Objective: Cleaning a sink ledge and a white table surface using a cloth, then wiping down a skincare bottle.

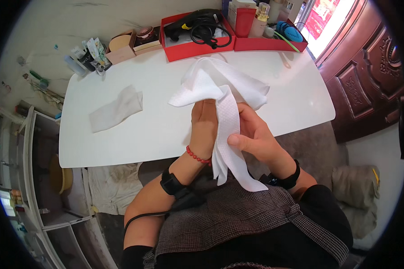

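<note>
A white textured cloth [229, 117] is bunched between my two hands above the near edge of the white table [161, 134]. Its upper part spreads out over the fingertips, and a long strip hangs down toward my checked apron. My left hand [204, 117], with a red bead bracelet at the wrist, is upright behind the cloth; its fingertips are hidden by the fabric. My right hand [254, 132] holds the cloth's right side, the thumb lying on the hanging strip. On the table's left part lies a greyish-white folded cloth [117, 109], apart from both hands.
Along the table's back edge stand tubes in a holder [91, 57], small boxes [121, 47], a red box with a black corded appliance [197, 47] and a red tray of bottles [269, 45]. A cabinet [60, 201] is at left, a carved door [360, 84] at right.
</note>
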`<state>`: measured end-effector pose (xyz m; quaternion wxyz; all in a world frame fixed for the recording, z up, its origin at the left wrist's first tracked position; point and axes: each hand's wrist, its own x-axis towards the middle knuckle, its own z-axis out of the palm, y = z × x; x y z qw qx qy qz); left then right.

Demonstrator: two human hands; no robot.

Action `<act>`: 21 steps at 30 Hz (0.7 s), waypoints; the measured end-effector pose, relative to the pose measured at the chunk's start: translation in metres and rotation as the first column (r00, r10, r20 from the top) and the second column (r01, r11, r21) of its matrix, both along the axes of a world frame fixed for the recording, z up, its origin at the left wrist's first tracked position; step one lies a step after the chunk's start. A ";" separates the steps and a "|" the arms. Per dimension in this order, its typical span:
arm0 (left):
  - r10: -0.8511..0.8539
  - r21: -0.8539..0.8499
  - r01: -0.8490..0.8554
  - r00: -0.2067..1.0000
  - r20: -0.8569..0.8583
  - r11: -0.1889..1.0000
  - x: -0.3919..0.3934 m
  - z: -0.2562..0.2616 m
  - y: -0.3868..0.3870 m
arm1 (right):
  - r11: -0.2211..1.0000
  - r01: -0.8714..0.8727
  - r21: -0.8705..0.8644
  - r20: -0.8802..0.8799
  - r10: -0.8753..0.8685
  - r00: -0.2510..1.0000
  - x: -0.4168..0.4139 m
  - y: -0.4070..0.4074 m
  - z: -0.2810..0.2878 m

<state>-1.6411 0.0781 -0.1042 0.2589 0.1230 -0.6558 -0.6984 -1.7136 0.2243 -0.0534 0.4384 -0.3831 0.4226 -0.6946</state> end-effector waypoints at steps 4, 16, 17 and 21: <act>0.169 -0.060 -0.171 0.985 -0.043 0.983 -0.017 -0.041 -0.001 | 0.998 0.053 0.020 0.085 -0.055 0.995 0.009 -0.005 -0.003; 0.026 0.171 -0.010 0.996 -0.091 0.985 -0.011 0.032 0.024 | 0.973 0.232 0.006 0.323 -0.221 0.920 -0.014 0.002 -0.031; 0.021 0.172 -0.018 1.000 -0.017 0.985 -0.011 0.035 0.025 | 0.974 0.227 -0.016 0.394 -0.202 0.896 -0.017 0.002 -0.030; -0.148 0.064 0.145 0.987 0.054 0.987 -0.011 0.033 0.023 | 0.957 0.290 0.003 0.641 -0.224 0.734 -0.047 0.024 -0.045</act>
